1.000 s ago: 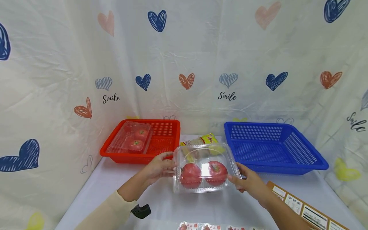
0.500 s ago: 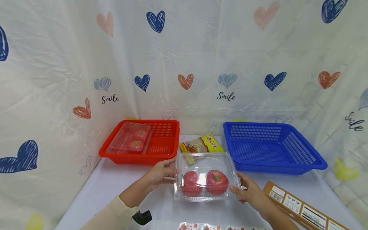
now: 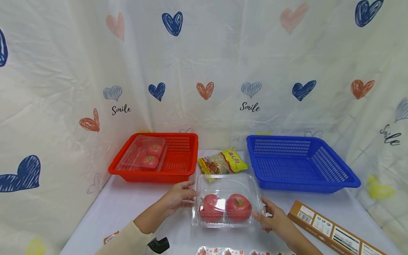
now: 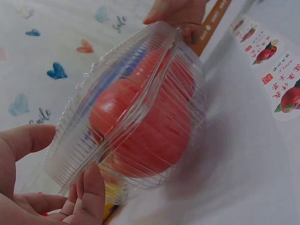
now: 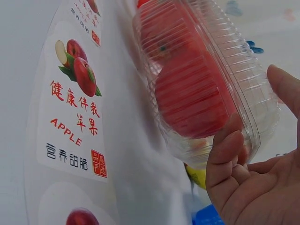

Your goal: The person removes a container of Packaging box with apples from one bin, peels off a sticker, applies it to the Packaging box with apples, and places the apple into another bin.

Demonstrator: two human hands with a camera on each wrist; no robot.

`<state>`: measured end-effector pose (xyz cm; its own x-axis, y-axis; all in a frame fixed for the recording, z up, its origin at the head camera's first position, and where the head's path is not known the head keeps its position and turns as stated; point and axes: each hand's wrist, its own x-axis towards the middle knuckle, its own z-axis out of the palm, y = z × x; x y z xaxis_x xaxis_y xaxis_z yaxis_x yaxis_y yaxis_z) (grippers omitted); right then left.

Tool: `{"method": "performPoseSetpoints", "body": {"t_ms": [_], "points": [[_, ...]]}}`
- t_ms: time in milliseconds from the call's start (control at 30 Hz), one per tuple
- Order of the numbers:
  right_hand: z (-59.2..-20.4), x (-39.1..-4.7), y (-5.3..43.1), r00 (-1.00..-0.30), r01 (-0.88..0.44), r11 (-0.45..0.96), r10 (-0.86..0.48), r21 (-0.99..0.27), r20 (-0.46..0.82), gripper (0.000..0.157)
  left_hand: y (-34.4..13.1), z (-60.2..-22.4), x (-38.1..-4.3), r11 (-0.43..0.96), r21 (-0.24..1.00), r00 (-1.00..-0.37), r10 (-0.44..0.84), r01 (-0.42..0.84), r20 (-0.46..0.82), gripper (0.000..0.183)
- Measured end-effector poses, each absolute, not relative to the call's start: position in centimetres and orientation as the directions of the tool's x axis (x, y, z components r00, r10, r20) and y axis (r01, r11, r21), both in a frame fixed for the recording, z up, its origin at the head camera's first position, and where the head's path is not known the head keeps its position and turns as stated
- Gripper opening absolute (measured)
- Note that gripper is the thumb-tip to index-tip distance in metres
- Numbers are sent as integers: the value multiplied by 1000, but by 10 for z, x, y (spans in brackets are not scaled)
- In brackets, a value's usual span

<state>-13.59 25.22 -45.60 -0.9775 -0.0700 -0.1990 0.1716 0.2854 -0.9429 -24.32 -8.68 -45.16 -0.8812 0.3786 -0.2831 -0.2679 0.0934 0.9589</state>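
Observation:
Between my two hands is a clear plastic clamshell box with two red apples inside, its lid closed over them. My left hand grips the box's left edge, thumb above the rim and curled fingers below it. On the opposite side my right hand pinches the right edge, with its fingertips at the rim. The wrist views show the box tilted, its ribbed base close over the white tabletop.
At the back left, a red basket holds another clear box of apples. A blue basket stands back right. Between them lies a yellow food bag. A brown carton lies right; apple stickers line the front edge.
Both hands have lowered the apple box and drawn it nearer, so more of the yellow bag shows behind it. An orange packet has come into view beside the left sleeve.

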Motion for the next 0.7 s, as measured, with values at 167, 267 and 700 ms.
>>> {"method": "performPoseSetpoints", "body": {"t_ms": [167, 267, 700], "points": [[-458, -137, 250, -975, 182, 287, -71, -941, -210, 81, -88, -453, -245, 98, 955, -882, 368, -280, -296, 70], [-459, -137, 249, -974, 190, 294, -62, -937, -217, 80, -88, -455, -245, 98, 953, -881, 363, -287, -303, 71], [-467, -140, 247, -970, 215, 302, -46, -929, -240, 81, -88, -461, -249, 86, 952, -878, 367, -295, -306, 70]]}}
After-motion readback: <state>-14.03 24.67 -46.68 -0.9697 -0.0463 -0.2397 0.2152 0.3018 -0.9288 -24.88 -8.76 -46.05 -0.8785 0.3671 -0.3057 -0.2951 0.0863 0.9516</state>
